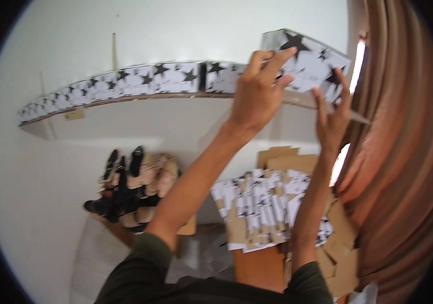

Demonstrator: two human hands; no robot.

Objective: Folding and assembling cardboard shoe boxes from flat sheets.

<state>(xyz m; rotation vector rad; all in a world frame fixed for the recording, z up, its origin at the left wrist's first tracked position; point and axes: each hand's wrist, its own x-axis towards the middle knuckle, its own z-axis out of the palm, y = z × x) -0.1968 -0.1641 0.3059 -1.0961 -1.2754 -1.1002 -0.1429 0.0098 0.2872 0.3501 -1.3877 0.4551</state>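
Note:
A white cardboard box (308,63) with black stars is at the right end of the wall shelf, looking larger than the boxes in the row. My left hand (261,83) is at its left side, index finger and thumb stretched across its front. My right hand (334,114) reaches up to the lower right corner, thumb and index finger against the front face. The box sits between both hands, tilted down to the right in the picture. Its back and its contact with the shelf are hidden. Left of it stands a row of matching boxes (176,80).
The brown shelf (140,99) runs along the white wall. Below, shoes in black and beige (135,185) are piled on a cardboard box. Flattened star-printed boxes (264,202) lie in a heap on an orange-brown surface (259,268). A brown curtain (399,152) hangs close on the right.

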